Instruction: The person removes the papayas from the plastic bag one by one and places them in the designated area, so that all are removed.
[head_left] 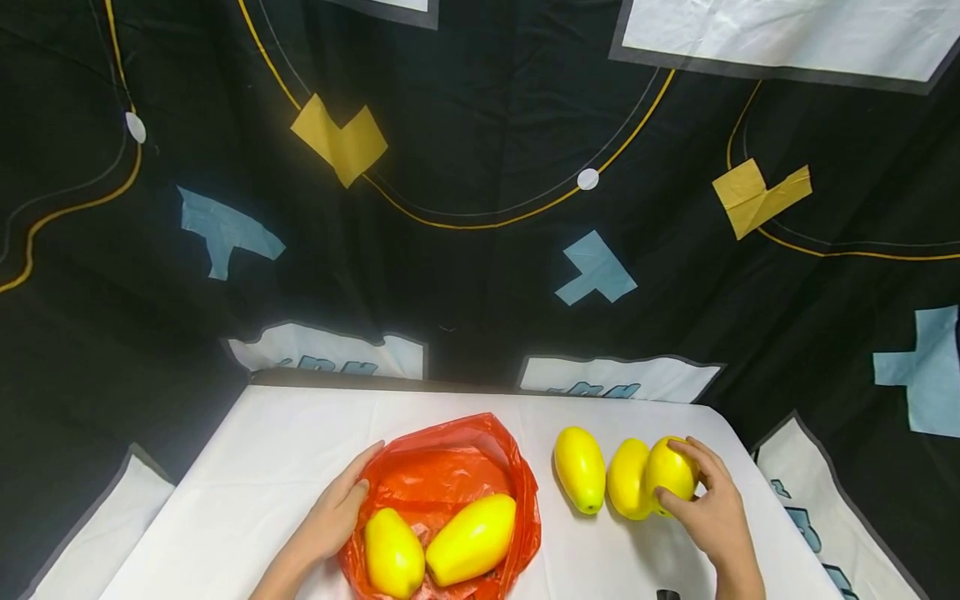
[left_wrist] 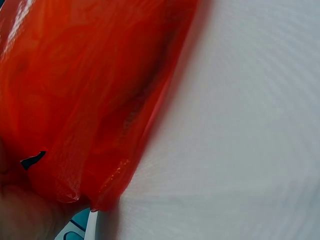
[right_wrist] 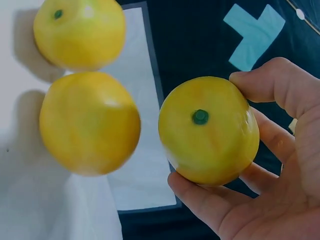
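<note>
A red plastic bag (head_left: 442,462) lies with its mouth wide on the table, two yellow papayas (head_left: 471,540) inside it. My left hand (head_left: 337,504) grips the bag's left rim between thumb and fingers; the left wrist view shows the thumb against the red film (left_wrist: 90,100), other fingers mostly hidden. To the right, my right hand (head_left: 708,504) holds one yellow papaya (right_wrist: 207,132) between thumb and fingers, its green tip facing the wrist camera. This papaya appears raised off the table. Beside it, two more papayas (head_left: 580,471) lie on the cloth.
The table (head_left: 300,425) has a white cover. Behind it hangs a dark cloth (head_left: 465,292) with blue and yellow taped shapes and white panels. A small dark object (head_left: 667,594) shows at the bottom edge of the head view.
</note>
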